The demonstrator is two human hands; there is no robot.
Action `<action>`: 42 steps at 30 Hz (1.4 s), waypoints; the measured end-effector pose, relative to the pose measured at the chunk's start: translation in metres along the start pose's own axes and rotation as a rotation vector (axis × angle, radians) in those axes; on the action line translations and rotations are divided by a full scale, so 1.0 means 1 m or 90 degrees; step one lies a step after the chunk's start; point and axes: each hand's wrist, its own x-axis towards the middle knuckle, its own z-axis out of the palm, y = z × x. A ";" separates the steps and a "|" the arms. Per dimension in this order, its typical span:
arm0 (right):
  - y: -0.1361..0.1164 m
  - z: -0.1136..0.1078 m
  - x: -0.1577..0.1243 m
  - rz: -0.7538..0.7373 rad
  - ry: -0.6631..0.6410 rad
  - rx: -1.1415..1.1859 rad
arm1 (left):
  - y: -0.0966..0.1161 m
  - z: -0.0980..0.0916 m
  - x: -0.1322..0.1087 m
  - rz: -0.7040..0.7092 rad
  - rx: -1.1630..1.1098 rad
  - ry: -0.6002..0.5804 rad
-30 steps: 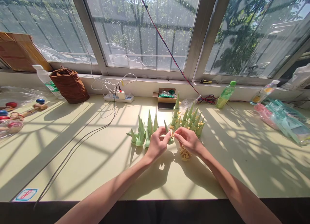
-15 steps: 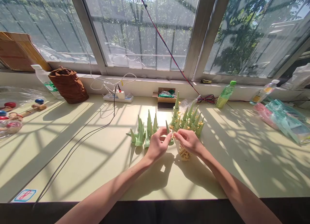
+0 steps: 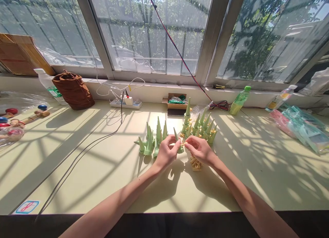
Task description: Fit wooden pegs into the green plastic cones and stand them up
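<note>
My left hand is closed around a green cone, whose tip points up above my fingers. Between finger and thumb, my right hand pinches a small pale wooden peg right at the cone's side. Whether the peg is inserted in the cone I cannot tell. Beneath my right hand lies a heap of small wooden pegs, partly covered by it. To the left stands a group of plain green cones. Behind my right hand is another group of green cones with yellowish pegs at their sides.
Along the window sill side are a brown pouch, a power strip, a small open box and a green bottle. A black cable crosses the table on the left. Plastic bags lie at the right.
The cone in my left hand has tilted slightly to the left. My right fingers have drawn a little away from my left ones, showing more of the peg.
</note>
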 end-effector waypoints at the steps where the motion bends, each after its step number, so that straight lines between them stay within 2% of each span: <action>1: 0.000 0.000 0.000 0.002 0.001 -0.006 | 0.000 0.000 0.000 -0.001 -0.002 -0.004; 20: -0.005 -0.003 0.001 0.018 -0.016 -0.041 | -0.001 -0.001 0.002 0.035 0.005 -0.017; 32: -0.002 0.002 0.000 0.024 -0.007 -0.032 | 0.004 0.000 0.001 -0.081 -0.079 0.008; 42: 0.000 0.002 -0.001 -0.014 -0.014 -0.073 | 0.001 0.001 0.001 -0.100 -0.087 -0.014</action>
